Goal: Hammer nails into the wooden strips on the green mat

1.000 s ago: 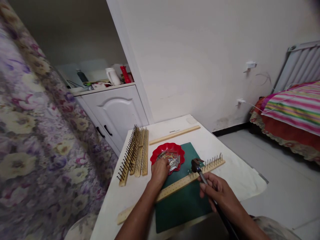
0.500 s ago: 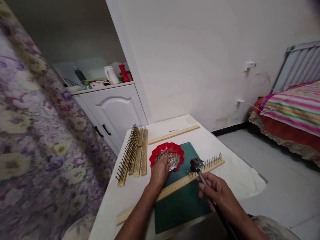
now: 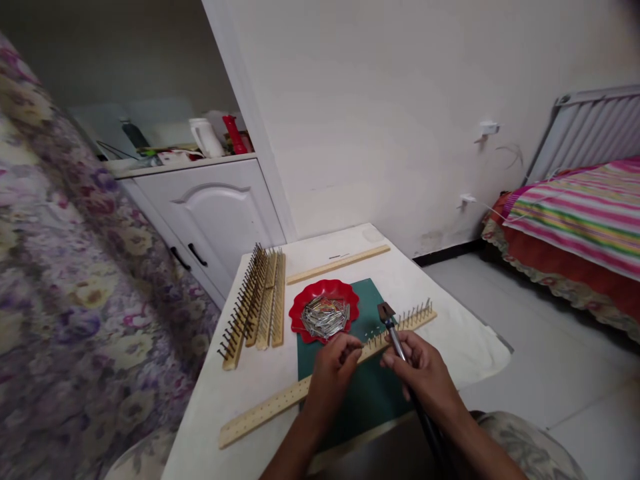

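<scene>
My left hand [image 3: 334,367] is pinched closed over the drilled wooden strip [image 3: 273,408], on a nail mostly hidden by the fingertips. My right hand [image 3: 420,367] is wrapped around the shaft of a hammer [image 3: 400,350], its head raised just above the strip. Several nails [image 3: 413,315] stand upright along the strip's right part; small holes show along its left part. Beneath the strip lies a green cutting mat [image 3: 367,397]. Just beyond my left hand sits a red scalloped bowl [image 3: 299,303] with loose nails [image 3: 325,317] in it.
Wooden strips full of upright nails [image 3: 250,300] stand at the table's left. Another wooden strip [image 3: 340,265] lies at the back, with a couple of loose nails [image 3: 337,256] behind it. The white table [image 3: 200,417] meets the wall; a floral curtain [image 3: 95,320] hangs left.
My left hand has left the nails in the bowl and moved right and nearer, to the strip. My right hand still grips the hammer. The view has shifted slightly.
</scene>
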Demonstrator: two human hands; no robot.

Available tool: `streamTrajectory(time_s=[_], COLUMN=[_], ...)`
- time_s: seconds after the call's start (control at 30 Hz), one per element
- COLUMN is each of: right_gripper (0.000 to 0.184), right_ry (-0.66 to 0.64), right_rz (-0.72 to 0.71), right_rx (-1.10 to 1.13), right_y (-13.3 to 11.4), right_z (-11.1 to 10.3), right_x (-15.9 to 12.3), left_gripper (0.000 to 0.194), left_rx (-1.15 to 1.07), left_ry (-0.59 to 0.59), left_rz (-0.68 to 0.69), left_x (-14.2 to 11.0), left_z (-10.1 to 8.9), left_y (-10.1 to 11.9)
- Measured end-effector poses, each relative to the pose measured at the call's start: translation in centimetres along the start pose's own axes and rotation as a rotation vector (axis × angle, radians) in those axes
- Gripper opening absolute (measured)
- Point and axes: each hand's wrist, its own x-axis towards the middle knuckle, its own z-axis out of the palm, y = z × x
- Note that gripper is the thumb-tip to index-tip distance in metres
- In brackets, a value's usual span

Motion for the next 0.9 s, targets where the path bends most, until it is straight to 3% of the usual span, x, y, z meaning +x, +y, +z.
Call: streamTrajectory(time_s=[0.13,0.4,0.5,0.7,0.9], right_gripper=[0.026,0.024,0.027,0.036,0.035], right_ry=[0.038,-0.007,-0.049,-0.083,-0.101], right_rz=[-0.026,-0.014,0.008,0.058,0.069], right_rx=[0.017,0.063,0.115,0.201,0.204], right_y=[0.0,-0.1,-0.2,-0.6,-0.9], right_z=[-0.3,-0.5,-0.6,-1.0,-0.8], right_x=[0.1,0.1,0.1,0.2,0.2], left_gripper=[0.015,0.011,0.009,0.014,0.011], left_rx=[0.03,0.068,-0.088,-0.648,-0.732], left_ry=[-0.026,-0.024,0.024,0.068,0.145], left_rz=[0.053,0.152,0.097,-0.165,-0.126], left_x=[-0.8,-1.3,-1.4,-1.4,-1.5], left_z=[0.4,0.5,0.9,2.6,3.4], left_y=[1.5,3.1,3.1,2.7,2.9])
